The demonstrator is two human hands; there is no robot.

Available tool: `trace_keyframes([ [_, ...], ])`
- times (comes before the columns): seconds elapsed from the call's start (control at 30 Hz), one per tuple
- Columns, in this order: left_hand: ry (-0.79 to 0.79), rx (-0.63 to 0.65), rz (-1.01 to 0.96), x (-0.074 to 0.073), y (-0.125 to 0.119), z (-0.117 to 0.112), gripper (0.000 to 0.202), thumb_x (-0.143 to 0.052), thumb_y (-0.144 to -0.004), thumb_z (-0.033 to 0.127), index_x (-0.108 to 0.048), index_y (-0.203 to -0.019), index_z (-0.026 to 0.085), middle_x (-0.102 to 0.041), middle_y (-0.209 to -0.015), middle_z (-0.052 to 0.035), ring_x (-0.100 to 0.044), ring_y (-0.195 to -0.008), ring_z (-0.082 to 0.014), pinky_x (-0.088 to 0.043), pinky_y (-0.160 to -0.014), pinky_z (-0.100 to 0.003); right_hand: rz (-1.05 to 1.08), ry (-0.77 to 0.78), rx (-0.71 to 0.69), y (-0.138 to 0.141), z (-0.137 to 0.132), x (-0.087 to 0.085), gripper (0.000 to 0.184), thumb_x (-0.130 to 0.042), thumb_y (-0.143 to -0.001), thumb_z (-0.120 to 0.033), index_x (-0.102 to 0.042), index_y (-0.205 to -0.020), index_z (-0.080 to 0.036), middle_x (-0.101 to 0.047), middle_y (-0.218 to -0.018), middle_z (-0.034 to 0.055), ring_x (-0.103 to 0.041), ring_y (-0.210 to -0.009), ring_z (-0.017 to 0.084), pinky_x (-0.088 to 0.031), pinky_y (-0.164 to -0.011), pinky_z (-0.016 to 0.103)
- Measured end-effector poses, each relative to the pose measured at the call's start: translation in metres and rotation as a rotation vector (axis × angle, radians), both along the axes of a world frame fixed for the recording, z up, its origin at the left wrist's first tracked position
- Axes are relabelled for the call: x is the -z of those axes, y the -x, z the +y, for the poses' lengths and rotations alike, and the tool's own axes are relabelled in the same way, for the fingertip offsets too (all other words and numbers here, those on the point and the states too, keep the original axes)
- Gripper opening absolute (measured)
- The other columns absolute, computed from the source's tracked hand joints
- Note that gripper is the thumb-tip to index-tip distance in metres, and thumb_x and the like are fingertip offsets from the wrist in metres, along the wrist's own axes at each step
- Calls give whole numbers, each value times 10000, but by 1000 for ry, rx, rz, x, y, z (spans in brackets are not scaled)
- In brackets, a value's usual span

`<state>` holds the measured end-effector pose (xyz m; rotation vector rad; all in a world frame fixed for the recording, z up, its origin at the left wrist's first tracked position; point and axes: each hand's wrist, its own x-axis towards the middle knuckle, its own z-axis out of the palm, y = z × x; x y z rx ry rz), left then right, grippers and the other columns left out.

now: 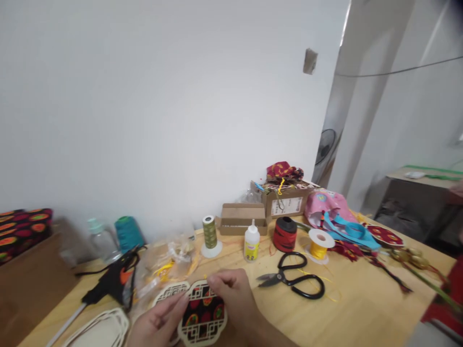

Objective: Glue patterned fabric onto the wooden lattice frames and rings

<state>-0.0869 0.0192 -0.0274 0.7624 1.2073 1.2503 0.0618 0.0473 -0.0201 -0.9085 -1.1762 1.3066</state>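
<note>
A pale cut-out lattice panel [202,332] with dark, fruit-patterned fabric [202,312] in its middle is held low in front of me. My left hand [159,323] grips its left edge with thumb and fingers. At the upper right edge, my right hand [235,296] pinches the panel near a tiny yellow bit. Another lattice panel [171,290] shows partly behind it, above the left fingers; whether it is held too, I cannot tell. Black-handled scissors [285,277] lie to the right of my right hand, blades partly apart. A white glue bottle [252,243] stands upright beyond it.
A glue gun [112,284] and pale frames [108,330] lie at left, near a cardboard box [29,289]. Thread spools in green [210,233], red [284,236] and yellow [319,248] stand behind. Further back are a small open box [242,226] and a fabric-filled box [287,206].
</note>
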Motion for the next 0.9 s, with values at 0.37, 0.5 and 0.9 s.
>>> trace_keyframes([
  [0.37,-6,-90,-16,-7,-8,-7,318,-749,-558,350,-685,-799,152,-712,-609,-17,-640,-533,-185,-495,-491,-247,53,63,-143,2,4,5,435,-609,-654,-523,-618,-516,-111,-460,-462,-30,-365,-470,76,-293,-459,200],
  [0.5,32,-31,-56,-7,-6,-6,380,-735,-567,399,-673,-840,142,-707,-626,-23,-639,-547,-183,-493,-510,-257,62,76,-145,0,5,7,421,-632,-638,-520,-651,-561,-107,-504,-475,-18,-399,-483,87,-322,-485,214],
  [0.9,15,-32,-2,-21,-13,-10,363,-721,-574,404,-681,-813,133,-716,-659,-37,-646,-601,-190,-493,-554,-253,10,59,-157,-3,5,-2,488,-599,-617,-600,-618,-526,-120,-467,-457,-29,-385,-470,86,-317,-488,217],
])
